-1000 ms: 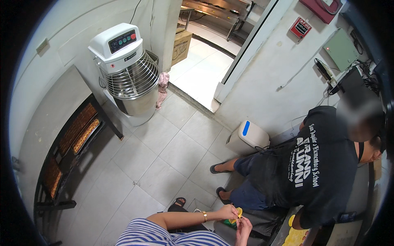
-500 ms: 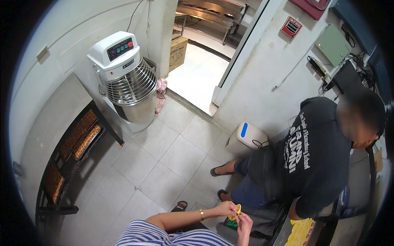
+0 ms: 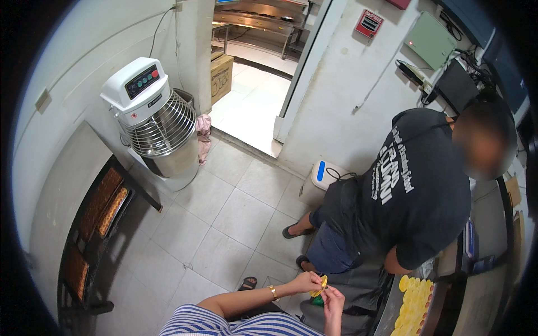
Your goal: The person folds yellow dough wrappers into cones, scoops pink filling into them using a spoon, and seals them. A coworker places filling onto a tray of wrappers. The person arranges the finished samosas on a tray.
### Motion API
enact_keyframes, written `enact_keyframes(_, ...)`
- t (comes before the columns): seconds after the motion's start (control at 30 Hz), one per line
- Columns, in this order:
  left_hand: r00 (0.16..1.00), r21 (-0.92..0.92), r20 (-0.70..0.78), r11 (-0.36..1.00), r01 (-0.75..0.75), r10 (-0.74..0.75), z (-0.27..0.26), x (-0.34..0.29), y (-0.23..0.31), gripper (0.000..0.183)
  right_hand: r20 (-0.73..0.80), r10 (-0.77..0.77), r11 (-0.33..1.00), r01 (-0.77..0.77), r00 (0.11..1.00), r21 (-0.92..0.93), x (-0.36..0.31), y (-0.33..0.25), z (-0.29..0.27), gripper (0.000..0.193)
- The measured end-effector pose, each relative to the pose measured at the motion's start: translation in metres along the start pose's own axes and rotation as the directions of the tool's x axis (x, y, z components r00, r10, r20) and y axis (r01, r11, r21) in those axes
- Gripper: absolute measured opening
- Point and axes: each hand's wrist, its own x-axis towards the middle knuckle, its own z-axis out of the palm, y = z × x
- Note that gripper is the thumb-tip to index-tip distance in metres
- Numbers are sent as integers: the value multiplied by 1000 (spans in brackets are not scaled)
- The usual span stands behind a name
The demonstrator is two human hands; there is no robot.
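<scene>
Since a moment ago the co-worker in the dark shirt (image 3: 414, 185) has straightened and shifted toward the wall, while both hands stay together as before. The left hand (image 3: 307, 281) pinches a small yellow piece (image 3: 320, 284) from one side, the right hand (image 3: 334, 295) closes its fingertips on the other, above something green (image 3: 318, 301). At the desk's near edge, a tray (image 3: 392, 313) holds rows of yellow discs (image 3: 413, 305).

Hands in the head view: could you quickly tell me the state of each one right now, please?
Left hand: closed, pinching a small yellow piece at the fingertips.
Right hand: fingers pinched at the same yellow piece; how firmly it grips cannot be told.
</scene>
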Motion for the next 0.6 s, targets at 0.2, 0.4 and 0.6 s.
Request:
enact_keyframes(0.2, 987, -152, 40, 977, -149, 156, -11, 7, 16, 16, 17, 77, 989, -78, 997, 124, 2, -4, 1, 21)
enact_keyframes(0.4, 899, -463, 302, 776, 428, -316, -35, 38, 55, 29, 56, 89, 960, -101, 994, 261, 19, -32, 14, 18)
enact_keyframes(0.6, 795, -353, 473, 746, 565, -379, -13, 24, 59, 31, 16, -2, 918, -5, 1000, 395, -12, -10, -16, 11)
